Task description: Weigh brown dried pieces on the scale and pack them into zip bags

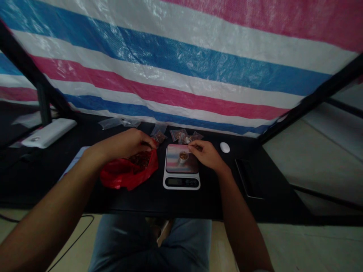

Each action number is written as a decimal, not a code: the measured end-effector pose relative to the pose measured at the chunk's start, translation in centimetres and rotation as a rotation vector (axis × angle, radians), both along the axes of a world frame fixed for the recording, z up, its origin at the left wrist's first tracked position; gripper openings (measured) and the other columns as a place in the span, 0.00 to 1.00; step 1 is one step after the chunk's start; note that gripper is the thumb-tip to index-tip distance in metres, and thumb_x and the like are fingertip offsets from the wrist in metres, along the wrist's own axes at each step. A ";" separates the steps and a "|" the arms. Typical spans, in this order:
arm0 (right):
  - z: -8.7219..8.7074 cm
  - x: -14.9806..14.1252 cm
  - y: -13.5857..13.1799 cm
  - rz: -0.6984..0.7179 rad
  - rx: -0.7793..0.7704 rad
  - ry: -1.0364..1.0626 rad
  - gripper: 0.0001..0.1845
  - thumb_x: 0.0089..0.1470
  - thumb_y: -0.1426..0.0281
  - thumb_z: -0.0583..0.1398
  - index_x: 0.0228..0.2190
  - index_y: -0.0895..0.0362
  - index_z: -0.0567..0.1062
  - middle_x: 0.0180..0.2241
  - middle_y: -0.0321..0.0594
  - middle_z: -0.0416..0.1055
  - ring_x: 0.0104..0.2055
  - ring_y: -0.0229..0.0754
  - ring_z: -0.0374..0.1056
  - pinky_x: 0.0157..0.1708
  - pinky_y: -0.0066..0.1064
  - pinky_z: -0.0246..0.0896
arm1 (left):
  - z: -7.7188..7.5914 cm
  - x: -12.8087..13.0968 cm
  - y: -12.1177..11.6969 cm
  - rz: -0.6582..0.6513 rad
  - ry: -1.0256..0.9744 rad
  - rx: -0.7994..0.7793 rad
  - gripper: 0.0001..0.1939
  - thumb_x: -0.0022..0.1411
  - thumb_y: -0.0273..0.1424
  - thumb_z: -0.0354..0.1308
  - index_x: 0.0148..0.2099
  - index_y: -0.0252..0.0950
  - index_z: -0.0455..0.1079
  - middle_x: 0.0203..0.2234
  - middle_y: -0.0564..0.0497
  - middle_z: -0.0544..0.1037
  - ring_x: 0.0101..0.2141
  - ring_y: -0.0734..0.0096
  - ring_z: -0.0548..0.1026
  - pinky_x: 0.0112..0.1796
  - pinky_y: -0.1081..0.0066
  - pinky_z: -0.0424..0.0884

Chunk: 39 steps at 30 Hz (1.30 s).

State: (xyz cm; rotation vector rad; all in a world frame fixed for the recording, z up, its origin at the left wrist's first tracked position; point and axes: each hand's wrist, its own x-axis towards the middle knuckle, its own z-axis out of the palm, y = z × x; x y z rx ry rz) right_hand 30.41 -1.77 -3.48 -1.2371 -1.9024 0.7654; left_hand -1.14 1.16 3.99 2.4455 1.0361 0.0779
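Striped tarpaulin [181, 68] of woven plastic, banded pink, white and blue, was seen hung behind a black surface [127, 200]. At far left, a white rounded block [48, 133] was laid at an angle; flattened clear plastic bags [119, 122] were left along the back edge, and a pale blue sheet [74, 162] was partly hidden by the forearm. The left hand [124, 145] was curled closed at the mouth of a crumpled, glossy red plastic bag [124, 175], its fingers apparently grasping the bag's edge; dark brown dried pieces [141, 159] were exposed within. Small transparent packets [178, 135], holding brown matter, were grouped behind a digital kitchen scale [181, 166], its display turned toward the wearer, probably for easy reading. A small white cup [183, 156] containing brown pieces was centred on the scale's flat platform. Above it, the right hand [205, 155] was pinched closed; whether anything was held could not be told. A white computer mouse [224, 147] was placed further right.
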 end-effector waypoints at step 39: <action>0.5 0.2 -0.1 0.050 0.008 0.110 0.10 0.62 0.66 0.61 0.34 0.58 0.81 0.35 0.41 0.80 0.38 0.43 0.75 0.40 0.33 0.66 | -0.2 10.2 0.7 -0.328 -0.174 0.077 0.12 0.62 0.18 0.63 0.40 0.40 0.83 0.33 0.55 0.87 0.35 0.72 0.83 0.38 0.78 0.69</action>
